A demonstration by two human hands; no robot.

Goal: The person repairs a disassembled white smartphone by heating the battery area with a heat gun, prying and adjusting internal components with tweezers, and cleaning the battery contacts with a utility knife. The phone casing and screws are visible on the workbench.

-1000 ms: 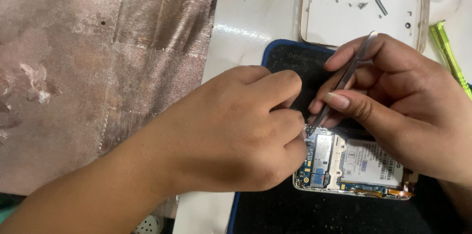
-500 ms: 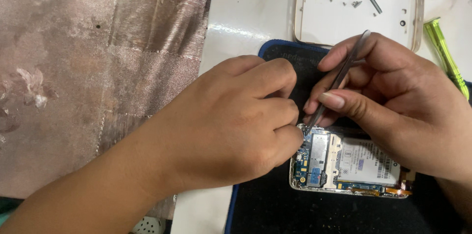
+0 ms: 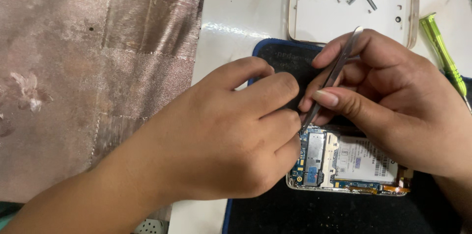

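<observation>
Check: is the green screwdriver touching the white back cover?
Apart. The head view shows a strip of bare white table between the green screwdriver and the right edge of the white back cover.

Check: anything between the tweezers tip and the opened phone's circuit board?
Partly hidden. The right hand holds the tweezers angled down toward the top left corner of the opened phone. The left hand rests curled at that same corner, its fingers covering the tip, so contact cannot be seen. Nothing else intervenes.
</observation>
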